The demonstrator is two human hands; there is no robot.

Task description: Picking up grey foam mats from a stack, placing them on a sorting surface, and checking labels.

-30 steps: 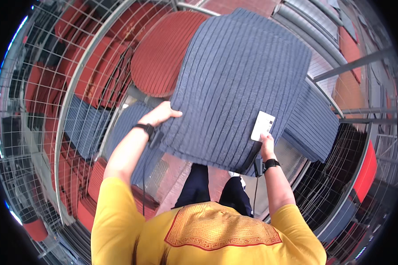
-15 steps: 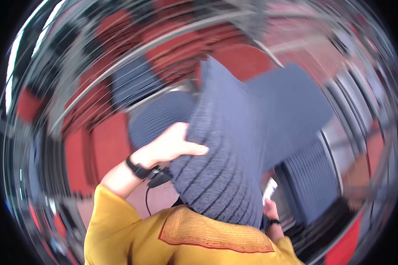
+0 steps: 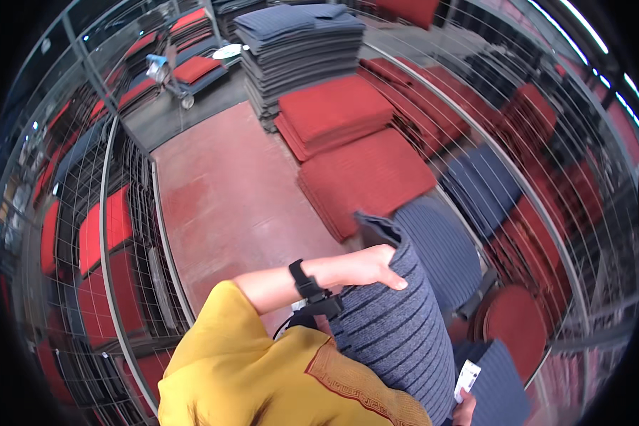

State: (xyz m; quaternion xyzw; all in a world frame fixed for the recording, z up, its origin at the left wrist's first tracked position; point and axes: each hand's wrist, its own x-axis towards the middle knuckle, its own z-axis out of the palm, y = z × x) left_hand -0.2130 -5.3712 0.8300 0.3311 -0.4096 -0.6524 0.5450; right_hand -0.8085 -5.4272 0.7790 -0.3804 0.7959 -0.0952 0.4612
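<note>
A blue-grey floor mat (image 3: 397,319) with dark ribs stands curved against my body, with its upper end bent over. My left hand (image 3: 373,267) is closed on that upper edge, thumb lying on the ribbed face. At the lower right, my right hand (image 3: 466,407) is beside the mat, only partly in view. A small white label-like strip (image 3: 468,378) with dark print sticks up from its fingers. Whether this hand also grips the mat is hidden. Beyond the mat lies another blue ribbed mat (image 3: 440,248) with a rounded end.
Stacks of red mats (image 3: 366,177) lie ahead, before a tall grey-blue stack (image 3: 298,50). Wire mesh racks (image 3: 106,213) run along the left, with more mesh on the right. Round red mats (image 3: 515,326) lie at the right. A loaded trolley (image 3: 192,78) stands far left on the reddish floor (image 3: 227,184).
The view has swung round, from nearby piles to a floor aisle and tall stacks. The mat, spread wide before, now stands more upright and narrower. Both hands keep their holds.
</note>
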